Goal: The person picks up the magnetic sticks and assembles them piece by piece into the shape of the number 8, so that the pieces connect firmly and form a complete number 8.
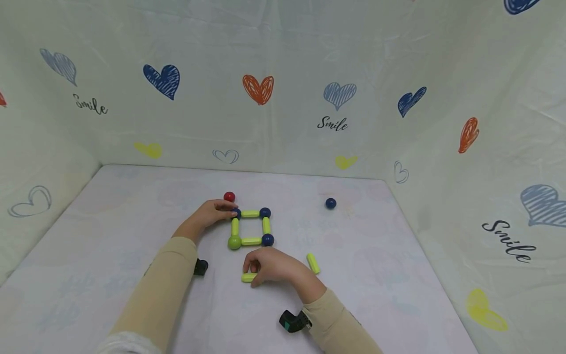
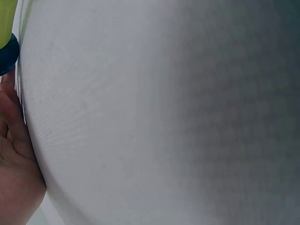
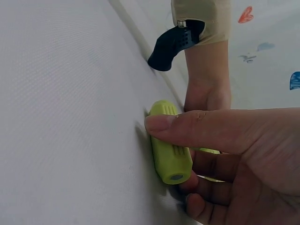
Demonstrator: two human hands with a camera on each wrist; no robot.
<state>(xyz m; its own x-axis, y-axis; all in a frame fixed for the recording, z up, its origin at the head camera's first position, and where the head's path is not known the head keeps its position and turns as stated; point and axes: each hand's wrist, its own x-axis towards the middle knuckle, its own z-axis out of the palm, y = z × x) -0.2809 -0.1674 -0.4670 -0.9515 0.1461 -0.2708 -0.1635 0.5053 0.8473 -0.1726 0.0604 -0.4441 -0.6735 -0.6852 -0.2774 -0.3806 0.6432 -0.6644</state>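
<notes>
A square of yellow-green rods (image 1: 251,241) and balls lies on the table, with dark blue balls (image 1: 265,213) at three corners and a green ball (image 1: 234,242) at the near left one. My left hand (image 1: 211,213) holds the far left blue ball (image 1: 238,214) with thumb and fingers, partly covering it; the left wrist view catches that ball (image 2: 8,55) only at its edge. Nearer to me, my right hand (image 1: 276,268) pinches a loose yellow-green rod (image 3: 171,157) at the tabletop. In the right wrist view the thumb lies across this ribbed rod, whose end shows a grey disc.
Just beyond the left hand sits a red ball (image 1: 229,196). Another dark blue ball (image 1: 330,203) is at the back right. To the right of the right hand lies a second loose rod (image 1: 313,263). A printed cloth wall (image 1: 292,132) stands behind the table.
</notes>
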